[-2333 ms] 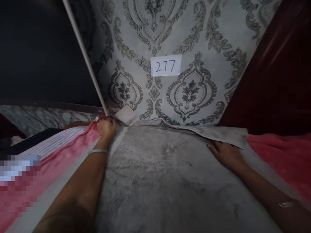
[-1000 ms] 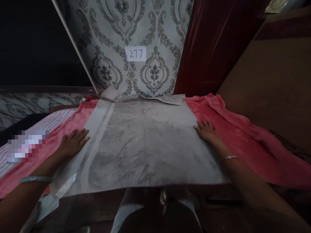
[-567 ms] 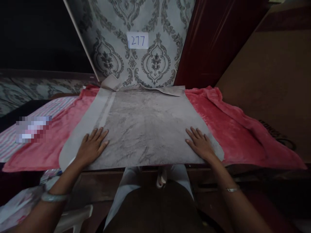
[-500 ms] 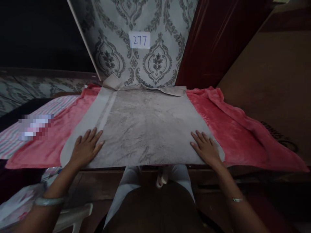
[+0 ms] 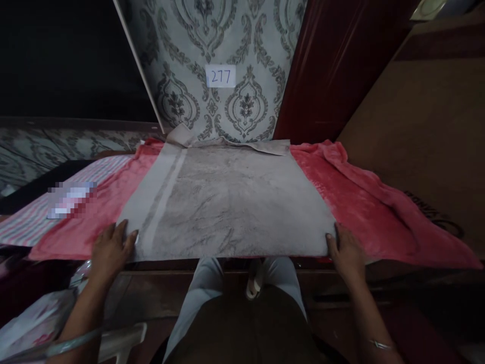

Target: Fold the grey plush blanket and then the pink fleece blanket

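Observation:
A grey towel (image 5: pixel 227 202) with a paler band along its left side lies spread over a pink plush blanket (image 5: pixel 364 207). My left hand (image 5: pixel 111 250) is closed at the towel's near left corner, thumb toward the middle. At the near right corner, my right hand (image 5: pixel 348 253) is likewise closed on the edge. Both near corners are partly hidden by my hands. The towel's far edge is rumpled and turned up against the wall.
Left of the blanket are a striped cloth (image 5: pixel 22 225) and a blurred-out item (image 5: pixel 71 199). A dark screen (image 5: pixel 71 60) stands behind. A large cardboard box (image 5: pixel 424 131) is at right. Below are a white stool (image 5: pixel 123 338) and a plastic bag (image 5: pixel 41 318).
My hands were flat on the towel with fingers spread. They have slid outward and toward me to its near corners and closed there. The towel's near corners are drawn in.

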{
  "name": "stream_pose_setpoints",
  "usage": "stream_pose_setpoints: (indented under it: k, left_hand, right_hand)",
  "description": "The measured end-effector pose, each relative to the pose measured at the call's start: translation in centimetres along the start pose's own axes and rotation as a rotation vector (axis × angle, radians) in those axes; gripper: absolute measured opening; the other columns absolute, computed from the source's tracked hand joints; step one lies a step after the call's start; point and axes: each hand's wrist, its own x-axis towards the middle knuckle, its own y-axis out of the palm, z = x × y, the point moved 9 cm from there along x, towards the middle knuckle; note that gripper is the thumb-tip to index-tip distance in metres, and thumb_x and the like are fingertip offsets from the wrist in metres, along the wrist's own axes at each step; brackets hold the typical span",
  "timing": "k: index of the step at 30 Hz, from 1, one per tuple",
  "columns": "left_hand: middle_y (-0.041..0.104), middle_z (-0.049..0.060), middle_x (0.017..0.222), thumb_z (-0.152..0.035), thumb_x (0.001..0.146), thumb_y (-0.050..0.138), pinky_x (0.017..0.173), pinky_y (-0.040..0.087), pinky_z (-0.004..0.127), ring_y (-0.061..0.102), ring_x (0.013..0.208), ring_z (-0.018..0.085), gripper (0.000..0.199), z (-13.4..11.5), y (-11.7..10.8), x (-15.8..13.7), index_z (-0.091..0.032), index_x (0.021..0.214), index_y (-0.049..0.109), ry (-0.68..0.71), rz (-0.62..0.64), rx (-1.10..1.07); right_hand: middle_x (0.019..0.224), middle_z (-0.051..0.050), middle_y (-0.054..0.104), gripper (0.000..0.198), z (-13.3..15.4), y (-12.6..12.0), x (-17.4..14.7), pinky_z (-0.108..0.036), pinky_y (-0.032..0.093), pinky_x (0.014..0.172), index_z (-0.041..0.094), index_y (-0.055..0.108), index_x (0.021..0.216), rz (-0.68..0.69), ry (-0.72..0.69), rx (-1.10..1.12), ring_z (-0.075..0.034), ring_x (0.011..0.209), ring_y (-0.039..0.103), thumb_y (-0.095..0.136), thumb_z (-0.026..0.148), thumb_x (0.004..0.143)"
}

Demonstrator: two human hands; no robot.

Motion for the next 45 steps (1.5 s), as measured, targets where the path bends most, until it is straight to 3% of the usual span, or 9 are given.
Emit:
stream_pose_setpoints:
  k: [13, 17, 21, 24, 26, 29, 33, 39, 45]
  left_hand:
    - [0.049, 0.028, 0.144, -0.057, 0.092, 0.007, 0.104, 0.042, 0.054, 0.047, 0.132, 0.044, 0.087, 0.3, -1.2, 1.1, -0.003, 0.145, 0.050, -0.158, 0.130, -0.021]
    - [0.057, 0.023, 0.136, -0.065, 0.086, 0.005, 0.097, 0.046, 0.056, 0.052, 0.125, 0.043, 0.091, 2.0, -1.3, 1.0, -0.013, 0.142, 0.055, -0.217, 0.048, -0.040]
    - [0.058, 0.021, 0.137, -0.063, 0.084, 0.018, 0.091, 0.047, 0.060, 0.053, 0.124, 0.045, 0.079, 3.7, -0.9, 1.7, -0.025, 0.142, 0.056, -0.295, -0.049, -0.040]
    - [0.045, 0.021, 0.153, -0.056, 0.088, 0.021, 0.103, 0.041, 0.061, 0.042, 0.139, 0.044, 0.077, -0.5, -1.1, 4.3, -0.017, 0.146, 0.053, -0.129, -0.063, -0.009]
    - [0.039, 0.023, 0.158, -0.051, 0.092, 0.023, 0.110, 0.037, 0.059, 0.034, 0.147, 0.040, 0.074, -6.2, -1.0, 6.2, -0.010, 0.147, 0.050, 0.054, 0.016, -0.041]
    - [0.035, 0.018, 0.161, -0.042, 0.096, 0.028, 0.115, 0.031, 0.061, 0.030, 0.150, 0.034, 0.065, -15.8, -1.0, 7.9, -0.014, 0.153, 0.044, 0.271, 0.107, -0.088]
    - [0.029, 0.013, 0.165, -0.040, 0.097, 0.036, 0.119, 0.022, 0.062, 0.023, 0.153, 0.033, 0.063, -24.4, 0.5, 7.4, -0.020, 0.157, 0.036, 0.471, 0.165, -0.028]
    - [0.032, 0.009, 0.164, -0.042, 0.098, 0.036, 0.119, 0.021, 0.064, 0.025, 0.152, 0.034, 0.061, -24.9, 2.1, 6.6, -0.024, 0.156, 0.039, 0.499, 0.106, -0.032]
    - [0.034, 0.010, 0.163, -0.044, 0.098, 0.036, 0.119, 0.021, 0.064, 0.026, 0.152, 0.033, 0.060, -24.6, 2.0, 6.9, -0.025, 0.155, 0.040, 0.493, 0.100, -0.079]
  right_hand:
    - [0.124, -0.022, 0.065, 0.067, 1.5, -1.0, 2.1, -0.053, 0.050, 0.093, 0.007, 0.056, 0.141, 0.013, 0.054, -0.083, -0.039, 0.112, 0.060, 0.028, 0.045, 0.094]
    - [0.121, -0.021, 0.066, 0.061, 1.6, -1.3, 2.4, -0.054, 0.050, 0.090, 0.012, 0.058, 0.140, 0.004, 0.132, -0.145, -0.038, 0.110, 0.060, 0.030, 0.042, 0.095]
    - [0.137, -0.017, 0.060, 0.053, 2.9, -1.5, 2.9, -0.058, 0.042, 0.103, 0.016, 0.060, 0.138, -0.003, 0.152, -0.224, -0.037, 0.127, 0.051, 0.035, 0.037, 0.096]
    - [0.150, -0.014, 0.051, 0.053, 7.9, -0.7, 4.3, -0.056, 0.032, 0.113, 0.018, 0.052, 0.146, 0.065, 0.031, -0.208, -0.033, 0.141, 0.041, 0.039, 0.032, 0.097]
    - [0.159, -0.013, 0.040, 0.056, 13.0, 0.8, 5.4, -0.054, 0.027, 0.117, 0.020, 0.045, 0.152, 0.198, -0.096, -0.151, -0.032, 0.147, 0.033, 0.043, 0.032, 0.097]
    - [0.167, -0.009, 0.022, 0.061, 20.6, 2.8, 6.5, -0.056, 0.018, 0.121, 0.027, 0.034, 0.158, 0.357, -0.273, -0.037, -0.031, 0.154, 0.017, 0.045, 0.036, 0.099]
    - [0.169, -0.008, 0.015, 0.062, 25.8, 5.5, 6.0, -0.056, 0.009, 0.123, 0.028, 0.028, 0.160, 0.517, -0.452, 0.058, -0.029, 0.156, 0.010, 0.038, 0.047, 0.102]
    - [0.169, -0.004, 0.016, 0.063, 24.2, 7.4, 7.1, -0.051, 0.007, 0.124, 0.029, 0.027, 0.161, 0.547, -0.550, 0.072, -0.025, 0.156, 0.010, 0.033, 0.054, 0.103]
    - [0.168, -0.007, 0.020, 0.060, 14.8, 6.2, 14.3, -0.052, 0.013, 0.122, 0.026, 0.031, 0.159, 0.450, -0.188, -0.132, -0.026, 0.154, 0.016, 0.027, 0.049, 0.104]
